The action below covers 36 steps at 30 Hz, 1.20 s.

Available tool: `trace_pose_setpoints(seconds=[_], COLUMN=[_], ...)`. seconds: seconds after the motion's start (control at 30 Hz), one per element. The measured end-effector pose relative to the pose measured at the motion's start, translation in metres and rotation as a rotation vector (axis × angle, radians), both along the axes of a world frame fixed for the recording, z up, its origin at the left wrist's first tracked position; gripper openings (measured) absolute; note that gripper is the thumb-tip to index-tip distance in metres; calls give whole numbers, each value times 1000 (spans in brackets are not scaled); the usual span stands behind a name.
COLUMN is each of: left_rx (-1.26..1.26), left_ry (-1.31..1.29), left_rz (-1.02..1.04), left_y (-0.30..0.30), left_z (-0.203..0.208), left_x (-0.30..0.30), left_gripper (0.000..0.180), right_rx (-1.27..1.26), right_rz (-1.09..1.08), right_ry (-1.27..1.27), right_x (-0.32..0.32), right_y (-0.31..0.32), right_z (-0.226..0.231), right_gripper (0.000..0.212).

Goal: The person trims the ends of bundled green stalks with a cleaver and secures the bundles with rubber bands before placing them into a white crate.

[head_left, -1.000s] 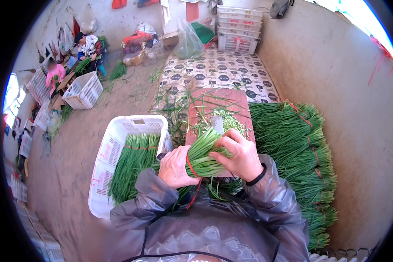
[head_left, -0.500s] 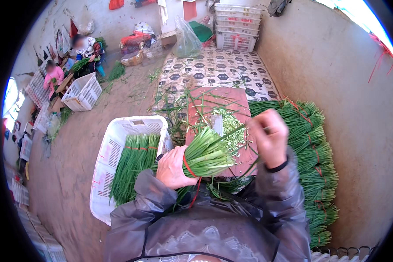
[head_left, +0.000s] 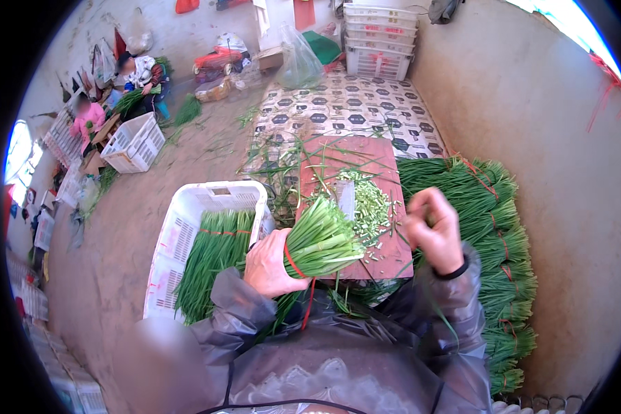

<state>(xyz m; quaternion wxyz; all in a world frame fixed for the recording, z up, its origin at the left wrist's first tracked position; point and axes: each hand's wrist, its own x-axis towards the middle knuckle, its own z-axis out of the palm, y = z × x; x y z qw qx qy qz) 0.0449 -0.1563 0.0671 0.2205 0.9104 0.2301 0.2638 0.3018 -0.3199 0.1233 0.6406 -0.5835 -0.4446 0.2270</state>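
My left hand (head_left: 269, 265) is wrapped round a bunch of green chives (head_left: 324, 234), tied with a red band (head_left: 295, 261). The cut pale ends point up and right over a reddish board (head_left: 386, 169). Right of the bunch, my right hand (head_left: 435, 231) is raised above the board's edge. Its fingers are curled and smeared by motion, so I cannot see whether they hold anything. Below it, one loose green leaf (head_left: 448, 323) hangs beside my right sleeve. On the board lie chopped stem bits (head_left: 371, 210) and an upright metal blade (head_left: 346, 199), partly behind the bunch.
A white crate (head_left: 162, 276) with banded bunches stands at left. More tied bunches (head_left: 493, 248) are piled along the right wall. Stacked white crates (head_left: 379, 58) stand at the back. Two people sit far left near another crate (head_left: 134, 145). A blurred shape (head_left: 160, 355) is at lower left.
My right hand has moved slightly down and right, away from the bunch. The leaf it pulled from the bunch now hangs lower, by my sleeve. A blurred shape has appeared at lower left.
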Motion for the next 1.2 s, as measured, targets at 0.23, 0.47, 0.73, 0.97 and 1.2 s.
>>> trace_pose_setpoints(seconds=[0.23,0.47,0.73,0.97,1.2], left_rx=[2,27,43,255,94], left_ry=[17,17,-17,-151,-189], left_rz=[17,22,142,292,-127], left_y=[-1,-3,13,11,-17], left_z=[-2,-6,0,41,67], left_x=[6,10,-4,6,39], left_gripper=[75,74,80,86,107], right_rx=[-4,-85,181,-160,598], right_rz=[-69,-166,246,414,118], right_ry=[-987,-981,315,-259,631], right_x=[-86,-87,-40,-46,-60], right_y=[34,42,-14,37,92], right_z=[-30,-39,-26,-55,-20], right_gripper=[17,8,5,85,67])
